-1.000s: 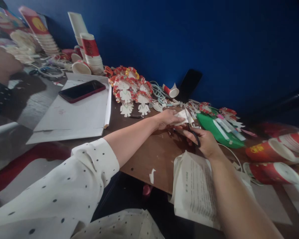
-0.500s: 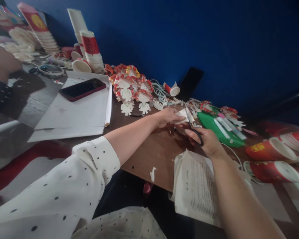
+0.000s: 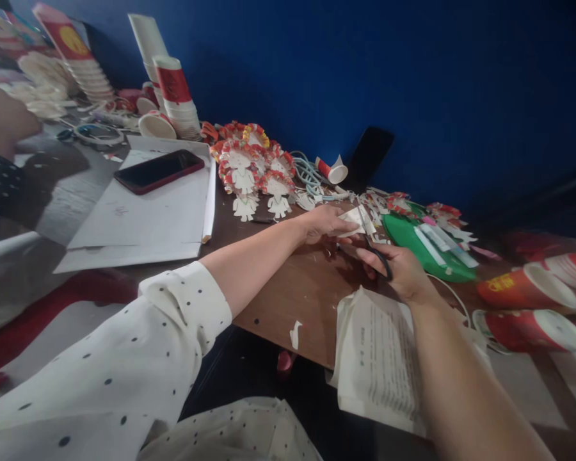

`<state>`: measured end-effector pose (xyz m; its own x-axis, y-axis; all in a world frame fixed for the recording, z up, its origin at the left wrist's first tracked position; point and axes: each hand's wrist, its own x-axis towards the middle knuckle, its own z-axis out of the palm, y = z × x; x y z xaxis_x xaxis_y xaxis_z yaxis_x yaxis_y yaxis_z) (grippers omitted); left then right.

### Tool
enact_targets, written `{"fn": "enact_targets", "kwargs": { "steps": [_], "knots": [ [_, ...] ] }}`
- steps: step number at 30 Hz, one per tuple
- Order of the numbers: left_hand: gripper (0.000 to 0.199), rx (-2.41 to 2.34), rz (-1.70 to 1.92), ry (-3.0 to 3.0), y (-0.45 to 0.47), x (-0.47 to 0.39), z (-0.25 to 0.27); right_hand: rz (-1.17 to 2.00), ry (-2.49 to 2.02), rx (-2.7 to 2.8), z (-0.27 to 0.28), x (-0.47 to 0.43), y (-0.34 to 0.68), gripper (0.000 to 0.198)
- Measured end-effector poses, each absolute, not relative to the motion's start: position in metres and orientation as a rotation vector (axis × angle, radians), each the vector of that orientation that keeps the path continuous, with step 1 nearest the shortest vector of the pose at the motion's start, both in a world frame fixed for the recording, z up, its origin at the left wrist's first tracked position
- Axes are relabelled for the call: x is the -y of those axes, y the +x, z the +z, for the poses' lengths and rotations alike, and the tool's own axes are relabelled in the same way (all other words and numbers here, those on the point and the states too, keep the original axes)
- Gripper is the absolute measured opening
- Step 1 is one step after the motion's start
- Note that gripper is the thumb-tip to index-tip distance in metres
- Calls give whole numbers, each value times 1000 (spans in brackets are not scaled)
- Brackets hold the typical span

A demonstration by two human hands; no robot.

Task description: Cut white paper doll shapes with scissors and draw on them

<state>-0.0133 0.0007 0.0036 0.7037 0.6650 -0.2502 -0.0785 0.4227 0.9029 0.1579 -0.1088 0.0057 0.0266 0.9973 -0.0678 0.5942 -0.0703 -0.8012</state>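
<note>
Two things at once: pinches a small white paper piece between the thumb and fingers of the left hand, and grips black-handled scissors in the right hand, with fingers closed about the handle loops. Holds both close together just above the brown surface, right of the middle of the view. Sets the blades against the right part of the paper; cannot tell at this size how wide apart they stand or how deep any cut runs. Wears a white dotted sleeve, folded back on the left forearm. Reaches in with a bare right forearm, beside and partly in front of a printed white packet at the near edge. Has a white scrap lying just left of this packet. Beyond the left hand, has a heap of cut-out figures with red frilled rims, then a pale coiled cable and a snipped cup near a dark slab. To the right, has a flat green piece bearing white strips. To the left, has a phone lying on a flat white folder, with stacked paper cups behind. At the far left, shares the surface with another person's blurred hand.
</note>
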Motion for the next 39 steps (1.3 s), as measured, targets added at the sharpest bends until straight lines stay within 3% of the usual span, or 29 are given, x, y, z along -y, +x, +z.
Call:
{"fn": "enact_targets", "kwargs": {
  "steps": [4,27,39],
  "knots": [
    [5,-665,520,1043,-14,4,8,907,-1711,1613,1,107,161,52],
    [19,-633,529,997,-13,5,6,847,-1731,1603,5,108,159,46],
    [9,-681,754,1043,-3,2,-5,854,-1668,1587,10,109,151,45]
  ]
}}
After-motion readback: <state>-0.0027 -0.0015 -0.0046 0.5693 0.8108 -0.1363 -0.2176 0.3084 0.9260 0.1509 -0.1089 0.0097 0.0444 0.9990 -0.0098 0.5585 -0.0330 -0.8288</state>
